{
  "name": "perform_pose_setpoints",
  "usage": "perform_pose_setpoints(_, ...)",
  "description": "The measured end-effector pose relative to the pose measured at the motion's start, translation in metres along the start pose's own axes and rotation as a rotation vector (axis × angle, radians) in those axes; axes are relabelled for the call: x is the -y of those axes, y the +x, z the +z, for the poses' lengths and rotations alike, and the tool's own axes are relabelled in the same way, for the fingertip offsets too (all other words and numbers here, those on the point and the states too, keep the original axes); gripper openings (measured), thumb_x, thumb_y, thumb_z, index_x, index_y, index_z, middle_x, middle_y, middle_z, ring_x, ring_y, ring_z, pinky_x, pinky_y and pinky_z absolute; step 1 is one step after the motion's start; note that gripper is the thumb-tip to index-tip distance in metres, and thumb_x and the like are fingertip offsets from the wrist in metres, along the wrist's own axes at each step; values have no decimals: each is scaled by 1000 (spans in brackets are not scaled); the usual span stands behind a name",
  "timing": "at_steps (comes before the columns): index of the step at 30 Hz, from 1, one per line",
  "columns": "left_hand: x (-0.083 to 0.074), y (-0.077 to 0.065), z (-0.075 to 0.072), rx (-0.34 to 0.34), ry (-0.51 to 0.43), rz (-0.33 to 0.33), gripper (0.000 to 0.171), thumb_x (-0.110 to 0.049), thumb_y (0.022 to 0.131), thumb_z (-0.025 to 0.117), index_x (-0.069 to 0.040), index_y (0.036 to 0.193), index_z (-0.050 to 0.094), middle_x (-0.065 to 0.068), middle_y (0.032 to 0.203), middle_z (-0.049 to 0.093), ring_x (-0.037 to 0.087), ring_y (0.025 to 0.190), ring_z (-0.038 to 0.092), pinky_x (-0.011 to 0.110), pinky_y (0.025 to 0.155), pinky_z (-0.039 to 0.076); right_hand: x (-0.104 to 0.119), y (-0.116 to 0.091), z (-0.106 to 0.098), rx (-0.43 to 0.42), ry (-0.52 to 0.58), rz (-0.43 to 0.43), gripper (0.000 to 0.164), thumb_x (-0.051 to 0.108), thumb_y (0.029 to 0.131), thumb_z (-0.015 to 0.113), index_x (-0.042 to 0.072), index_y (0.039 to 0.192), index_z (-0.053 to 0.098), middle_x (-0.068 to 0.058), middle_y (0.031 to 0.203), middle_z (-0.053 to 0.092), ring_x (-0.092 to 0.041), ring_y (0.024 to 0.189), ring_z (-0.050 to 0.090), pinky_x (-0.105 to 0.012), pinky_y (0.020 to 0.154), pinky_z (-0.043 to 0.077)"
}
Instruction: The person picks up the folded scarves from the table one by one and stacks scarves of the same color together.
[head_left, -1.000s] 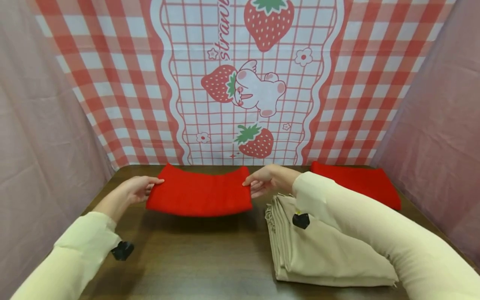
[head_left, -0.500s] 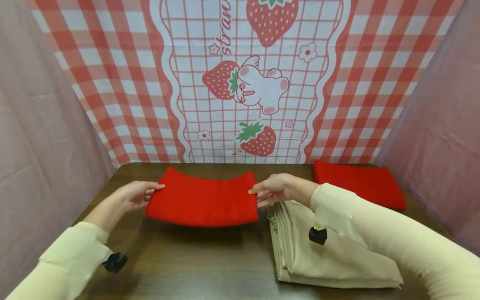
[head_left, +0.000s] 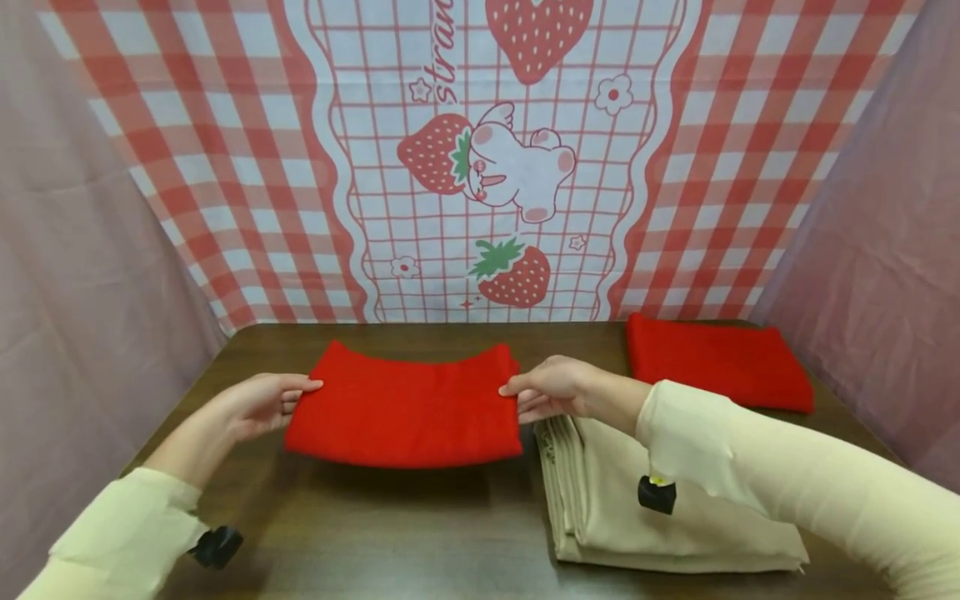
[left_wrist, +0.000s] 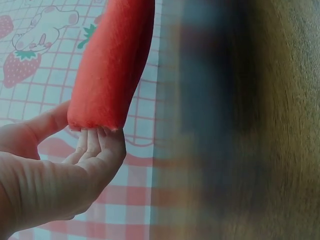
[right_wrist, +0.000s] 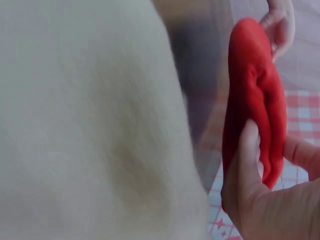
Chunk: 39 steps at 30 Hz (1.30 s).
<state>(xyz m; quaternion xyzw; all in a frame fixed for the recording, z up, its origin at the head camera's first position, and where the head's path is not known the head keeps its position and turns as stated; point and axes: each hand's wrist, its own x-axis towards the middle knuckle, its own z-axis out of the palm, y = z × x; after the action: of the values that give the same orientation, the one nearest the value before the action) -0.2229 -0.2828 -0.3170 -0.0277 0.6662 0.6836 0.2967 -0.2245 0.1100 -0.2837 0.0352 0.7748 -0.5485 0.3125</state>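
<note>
Between my two hands a folded red cloth (head_left: 408, 412) hangs just above the brown table, sagging in the middle. My left hand (head_left: 258, 404) pinches its left edge, thumb on top and fingers underneath. At the opposite edge my right hand (head_left: 553, 390) grips it the same way. In the left wrist view the cloth (left_wrist: 110, 65) shows as a thick folded end between thumb and fingers of the left hand (left_wrist: 65, 175). Several soft layers of the cloth (right_wrist: 255, 100) show in the right wrist view, pressed between the right hand's thumb and fingers (right_wrist: 245, 155).
A folded beige cloth (head_left: 637, 508) with fringed edges lies at the right front, partly under my right forearm. Behind it, at the back right of the table (head_left: 360, 533), lies another folded red cloth (head_left: 720, 362). A strawberry-print curtain (head_left: 480, 167) hangs behind the table's far edge.
Both hands have come lower and nearer to me with the red cloth, the right hand also shifting a little right. The beige cloth and the other red cloth stay where they lie.
</note>
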Motion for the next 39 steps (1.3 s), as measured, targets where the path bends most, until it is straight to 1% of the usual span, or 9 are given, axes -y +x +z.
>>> perform_pose_setpoints(3,0,-3,4,-5,-9,3,15,-17,100,47,-19,94,61,-10,87,69,5,84,65,23,78,55,-2,-6,3,-25,0,-11,43,17,93,62,-12,125,55,1,67,57,-8,65,64,-27,73,59)
perform_pose_setpoints(6,0,-7,7,0,-24,8,17,-18,100,48,-19,92,63,-9,86,70,6,83,66,24,78,56,-4,-10,3,-30,-8,-8,41,18,93,61,-10,123,57,2,64,57,-7,62,64,-28,74,59)
perform_pose_setpoints(14,3,-17,13,12,-28,27,12,-19,99,52,-19,94,63,-9,88,70,7,82,67,24,79,57,-8,-22,3,11,-38,-4,41,18,95,59,-8,126,56,-10,104,58,-21,98,63,-35,85,57)
perform_pose_setpoints(20,4,-23,13,35,-21,27,11,-19,99,52,-18,97,63,-8,91,70,6,84,67,24,80,57,-12,-29,6,34,-41,-5,38,17,94,60,-8,123,59,-7,97,57,-19,95,62,-34,85,57)
perform_pose_setpoints(26,7,-26,14,54,-41,40,11,-19,98,53,-18,96,64,-8,92,70,7,85,67,25,80,57,-14,-31,8,36,-40,-14,40,17,93,61,-9,122,56,-15,116,58,-19,93,64,-35,83,58)
perform_pose_setpoints(28,9,-26,14,58,-44,42,11,-19,98,53,-18,97,64,-8,93,70,7,86,67,25,81,57,-16,-32,8,28,-28,-14,33,16,92,63,-7,115,59,-14,115,61,-18,87,63,-34,80,59)
perform_pose_setpoints(31,13,-26,15,61,-44,46,8,-18,98,53,-17,99,61,-8,94,69,7,87,67,26,81,57,-18,-33,9,25,-13,-15,14,15,91,64,3,86,60,-14,114,65,-17,81,63,-34,79,59)
perform_pose_setpoints(34,17,-26,15,56,-37,47,7,-17,98,53,-15,102,58,-8,94,69,7,87,67,26,81,56,-21,-34,9,21,-8,-10,31,14,90,65,12,65,47,-15,115,67,-18,79,62,-34,77,59)
perform_pose_setpoints(39,23,-26,16,44,-29,43,16,-17,98,54,-9,110,50,-8,95,68,7,88,66,26,81,56,-26,-34,10,15,-16,0,35,14,89,66,13,61,45,-11,103,69,-15,71,61,-33,76,60)
